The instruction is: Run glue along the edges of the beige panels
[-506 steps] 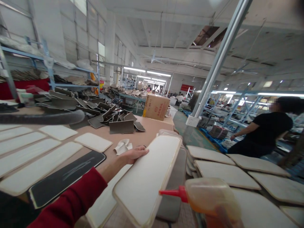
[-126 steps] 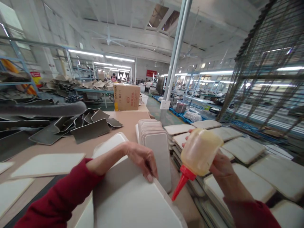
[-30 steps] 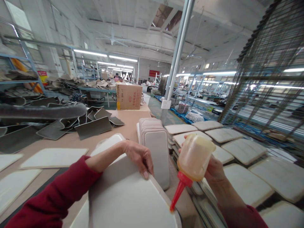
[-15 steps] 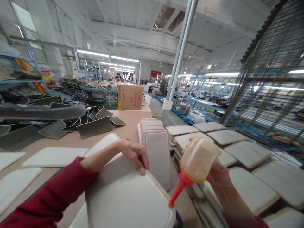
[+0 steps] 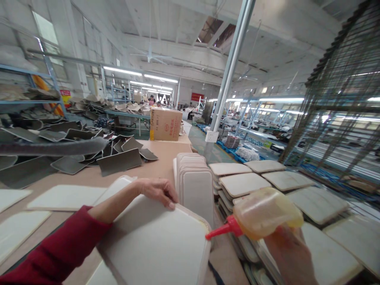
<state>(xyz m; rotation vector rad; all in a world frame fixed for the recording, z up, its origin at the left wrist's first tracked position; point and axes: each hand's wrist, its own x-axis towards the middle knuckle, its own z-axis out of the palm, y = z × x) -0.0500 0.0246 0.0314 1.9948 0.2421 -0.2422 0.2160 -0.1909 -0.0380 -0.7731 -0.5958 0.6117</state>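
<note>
- The left hand (image 5: 158,192) lies on the far edge of a white panel (image 5: 154,245), fingers curled over the rim and clamped on it; the panel is tilted up off the table (image 5: 169,152) close in front of the person
- The right hand (image 5: 289,253) is wrapped from below around a squeeze bottle (image 5: 267,213) of amber liquid, held almost level
- Its red nozzle (image 5: 218,231) points left, the tip just beside the panel's right corner
- A stack of upright panels (image 5: 194,186) stands just behind the left hand, between the tilted panel and the low stacks of pads (image 5: 243,184) on the right
- Flat white sheets (image 5: 65,196) lie on the table to the left
- Farther back are a heap of grey pieces (image 5: 118,156), a grey hose (image 5: 50,147) and a cardboard box (image 5: 165,124)
- A steel pillar (image 5: 231,75) rises behind the stacks, and a wire rack (image 5: 341,99) closes the right side
</note>
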